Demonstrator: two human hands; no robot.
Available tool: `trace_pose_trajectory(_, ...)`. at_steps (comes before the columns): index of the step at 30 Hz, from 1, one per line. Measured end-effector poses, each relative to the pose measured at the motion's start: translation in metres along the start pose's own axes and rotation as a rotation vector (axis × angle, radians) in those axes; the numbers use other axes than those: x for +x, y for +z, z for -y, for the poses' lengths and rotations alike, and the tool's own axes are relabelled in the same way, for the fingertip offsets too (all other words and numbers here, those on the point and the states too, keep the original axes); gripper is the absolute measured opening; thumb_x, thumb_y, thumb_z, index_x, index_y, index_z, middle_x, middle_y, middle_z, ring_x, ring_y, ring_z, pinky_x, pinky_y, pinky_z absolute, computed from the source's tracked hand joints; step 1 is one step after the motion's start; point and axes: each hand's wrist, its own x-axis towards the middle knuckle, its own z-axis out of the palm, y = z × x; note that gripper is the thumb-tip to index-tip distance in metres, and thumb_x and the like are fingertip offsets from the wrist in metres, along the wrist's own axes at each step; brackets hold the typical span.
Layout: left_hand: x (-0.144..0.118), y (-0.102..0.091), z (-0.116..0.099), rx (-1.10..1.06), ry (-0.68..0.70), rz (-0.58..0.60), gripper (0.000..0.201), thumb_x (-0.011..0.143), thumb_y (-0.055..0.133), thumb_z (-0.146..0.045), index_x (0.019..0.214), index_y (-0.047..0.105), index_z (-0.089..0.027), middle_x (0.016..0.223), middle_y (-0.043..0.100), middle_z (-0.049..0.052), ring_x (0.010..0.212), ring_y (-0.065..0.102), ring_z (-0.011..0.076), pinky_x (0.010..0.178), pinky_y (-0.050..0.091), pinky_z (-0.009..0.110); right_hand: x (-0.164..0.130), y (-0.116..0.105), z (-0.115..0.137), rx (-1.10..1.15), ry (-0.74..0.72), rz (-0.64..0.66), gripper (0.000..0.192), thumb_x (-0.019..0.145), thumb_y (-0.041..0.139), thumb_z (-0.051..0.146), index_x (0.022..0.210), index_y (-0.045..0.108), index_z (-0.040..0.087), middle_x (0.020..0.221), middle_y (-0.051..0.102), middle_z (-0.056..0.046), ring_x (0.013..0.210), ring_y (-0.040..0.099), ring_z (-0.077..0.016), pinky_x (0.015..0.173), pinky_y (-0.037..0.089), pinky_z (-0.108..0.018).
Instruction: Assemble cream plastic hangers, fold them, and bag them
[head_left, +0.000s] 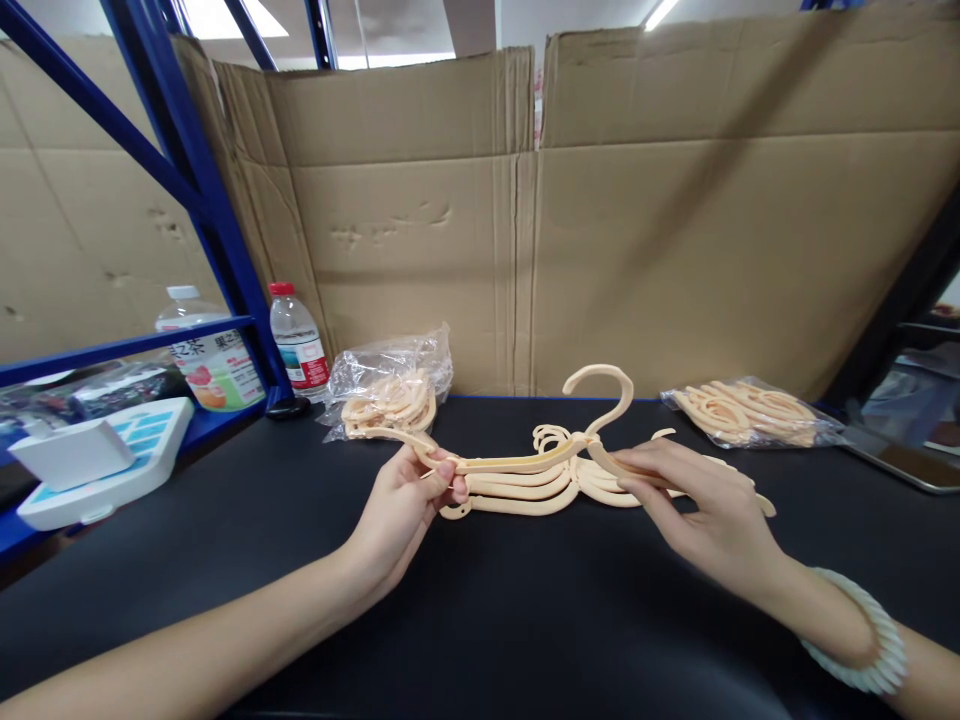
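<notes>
Cardboard wall: tall brown sheets [600, 230] stand behind our bench, closing off the far side.
Bench top: we work over a black table [480, 610]; a blue rack frame [187, 170] rises at its left edge.
Progress, as we judge it: one bag of hangers [754, 412] lies sealed at the far right and another bag [390, 385] sits open at the far left with hangers still inside, so we take the handling to be partway through, with plenty of pieces not yet touched.
Loose stack: a small pile of hangers [525, 492] lies flat on the table between our hands, hooks bunched toward the middle.
Held hanger: the top hanger [525, 462] is lifted just above that pile, its hook [604, 385] standing up and curling leftward.
Left hand: our left hand [401, 510] is closed in a pinch, thumb and fingertips gripping the left arm of the held hanger.
Right hand: our right hand [705, 500] is loosely closed over the hanger's right arm, fingers long and flat along it; a pale beaded bracelet [862, 640] circles the wrist.
Side items: two bottles [298, 345] and a white tray [97, 460] sit by the rack, well apart from the hangers.
</notes>
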Motion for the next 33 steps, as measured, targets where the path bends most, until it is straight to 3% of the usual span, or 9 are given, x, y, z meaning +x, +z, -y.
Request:
trace_pose_trajectory(5,-0.001,0.003,-0.003,-0.007,0.005,-0.02,0.03,0.061,0.083,-0.023,0.072,0.057,-0.016,0.056,0.06,-0.002,0.054,0.056,0.011,0.054,0.047,0.022,-0.001,0.002,-0.005,0.006,0.123,-0.01,0.015,0.089,0.053,0.023,0.099,0.064,0.025,0.083,0.067,-0.004,0.07,0.063,-0.0183,0.06,0.053,-0.03)
trace_pose_trajectory(8,-0.001,0.004,-0.002,-0.008,-0.021,0.009,0.027,0.063,0.082,-0.027,0.072,0.06,-0.014,0.065,0.063,0.001,0.054,0.055,0.0104,0.054,0.047,0.022,-0.002,0.003,-0.01,0.029,0.183,-0.019,0.014,0.089,0.054,0.027,0.099,0.064,0.024,0.084,0.066,-0.004,0.073,0.063,-0.0192,0.062,0.053,-0.031)
trace_pose_trajectory(11,-0.003,0.004,-0.001,0.067,-0.052,0.087,0.024,0.073,0.075,-0.034,0.073,0.062,-0.014,0.078,0.066,0.005,0.056,0.056,0.0113,0.056,0.048,0.025,-0.001,0.002,-0.016,0.053,0.222,-0.014,0.013,0.089,0.055,0.029,0.097,0.064,0.024,0.087,0.067,-0.005,0.076,0.063,-0.0201,0.066,0.054,-0.032)
trace_pose_trajectory(13,-0.008,0.005,0.0,0.242,-0.031,0.202,0.022,0.08,0.067,-0.036,0.072,0.062,-0.016,0.077,0.067,0.006,0.057,0.058,0.014,0.057,0.048,0.028,0.002,0.0,-0.02,0.085,0.256,0.006,0.014,0.088,0.056,0.03,0.097,0.064,0.023,0.087,0.067,-0.005,0.075,0.064,-0.0198,0.067,0.054,-0.032)
trace_pose_trajectory(15,-0.018,0.007,0.001,0.501,0.083,0.378,0.02,0.084,0.061,-0.032,0.071,0.065,-0.018,0.074,0.068,0.008,0.061,0.06,0.0178,0.061,0.047,0.031,0.005,-0.003,-0.022,0.133,0.297,0.055,0.015,0.088,0.056,0.031,0.098,0.063,0.022,0.085,0.067,-0.005,0.072,0.063,-0.019,0.064,0.053,-0.031)
trace_pose_trajectory(17,-0.031,0.01,0.006,0.696,0.297,0.57,0.014,0.084,0.059,-0.025,0.08,0.072,-0.021,0.077,0.069,0.011,0.071,0.061,0.0229,0.069,0.046,0.035,0.008,-0.007,-0.022,0.16,0.311,0.135,0.015,0.087,0.055,0.031,0.095,0.062,0.021,0.081,0.068,-0.004,0.069,0.063,-0.0183,0.061,0.051,-0.029)
trace_pose_trajectory(20,-0.047,0.016,0.016,0.649,0.518,0.665,0.021,0.084,0.055,-0.023,0.086,0.075,-0.025,0.085,0.072,0.014,0.087,0.059,0.0304,0.085,0.043,0.042,0.011,-0.009,-0.018,0.128,0.272,0.299,0.012,0.086,0.054,0.026,0.089,0.063,0.02,0.078,0.068,-0.003,0.068,0.062,-0.0176,0.061,0.05,-0.029)
trace_pose_trajectory(26,-0.049,0.02,0.018,0.62,0.464,0.584,0.019,0.08,0.06,-0.019,0.09,0.075,-0.025,0.096,0.071,0.015,0.098,0.058,0.0339,0.1,0.032,0.047,0.009,-0.01,-0.013,0.051,0.24,0.532,0.009,0.079,0.053,0.014,0.077,0.059,0.02,0.071,0.065,0.001,0.061,0.057,-0.0133,0.054,0.042,-0.023)
trace_pose_trajectory(33,-0.033,0.012,-0.007,1.238,0.581,0.961,0.032,0.086,0.05,-0.014,0.115,0.06,-0.021,0.123,0.061,0.011,0.113,0.053,0.029,0.099,0.039,0.045,0.007,-0.018,-0.023,-0.033,0.193,0.695,0.009,0.07,0.054,0.011,0.072,0.058,0.018,0.073,0.062,0.0,0.068,0.054,-0.0147,0.061,0.039,-0.024)
